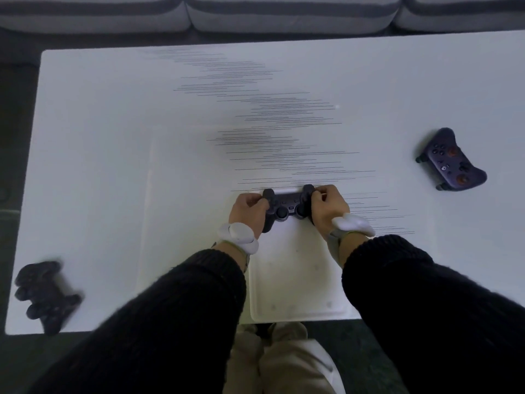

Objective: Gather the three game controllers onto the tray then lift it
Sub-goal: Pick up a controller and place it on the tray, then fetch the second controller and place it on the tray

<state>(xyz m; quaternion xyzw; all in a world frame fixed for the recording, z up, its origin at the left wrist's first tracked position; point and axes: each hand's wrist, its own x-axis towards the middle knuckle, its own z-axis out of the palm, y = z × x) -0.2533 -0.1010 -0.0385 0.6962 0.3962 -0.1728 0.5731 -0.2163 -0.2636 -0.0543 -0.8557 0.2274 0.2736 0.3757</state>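
A black game controller is held over the middle of the white tray. My left hand grips its left handle and my right hand grips its right handle. The tray is large, pale and hard to tell from the white table; its near edge reaches the table's front. A second black controller lies on the table at the near left corner, off the tray. A dark purple controller with orange sticks lies on the table at the right, also off the tray.
The white table fills most of the view. A grey sofa runs along its far side. Dark floor borders the table on the left and front. My legs show below the table's front edge.
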